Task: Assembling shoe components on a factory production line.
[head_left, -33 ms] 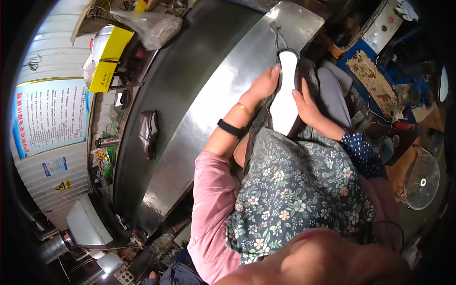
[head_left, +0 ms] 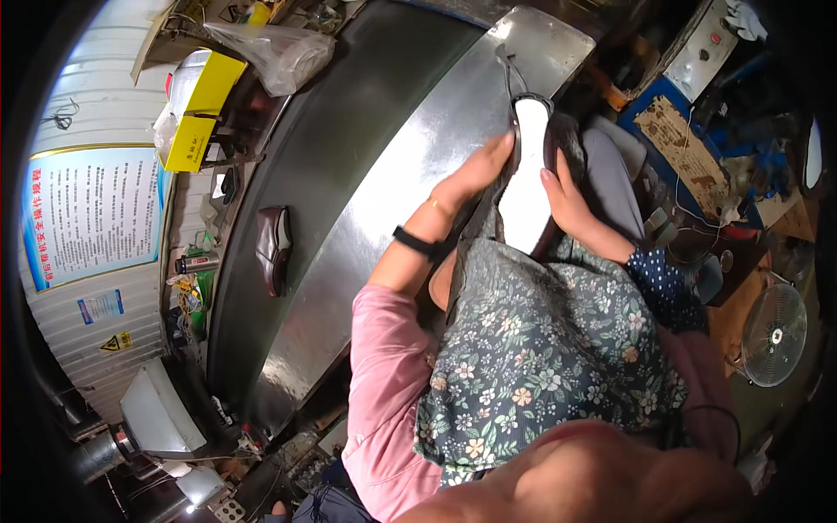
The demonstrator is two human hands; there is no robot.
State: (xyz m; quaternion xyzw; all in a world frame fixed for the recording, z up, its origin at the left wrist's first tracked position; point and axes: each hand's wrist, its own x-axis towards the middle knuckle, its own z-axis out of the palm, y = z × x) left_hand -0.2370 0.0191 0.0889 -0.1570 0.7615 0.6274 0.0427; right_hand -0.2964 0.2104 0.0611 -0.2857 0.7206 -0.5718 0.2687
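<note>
Both hands work one dark shoe [head_left: 558, 144] with a pale, whitish inner face or sole, held over the near edge of the metal bench [head_left: 410, 174], just above the person's lap and floral apron [head_left: 540, 349].

Left hand [head_left: 475, 174]: fingers extended along the left flank of the shoe, palm pressing inward; black band at the wrist. Right hand [head_left: 567, 196]: wrapped on the right flank, fingertips curled over the dark upper. So the hands stand close together, clamped on the same shoe from opposite sides. A thin dark cord or lace trails from the toe end up over the bench.

Whether the pale surface is an insole, a last or a sole is hard to tell at this angle, as fisheye bending blurs the edges.

Judgement on doing this well: keep pressure even on both flanks, thumbs close to the seam, so the upper sits square on the pale part without skewing.

Elsewhere: a second dark brown shoe [head_left: 273, 248] lies alone on the black conveyor belt [head_left: 349, 113], well apart. A small fan [head_left: 774, 334] sits on the floor at right.
</note>
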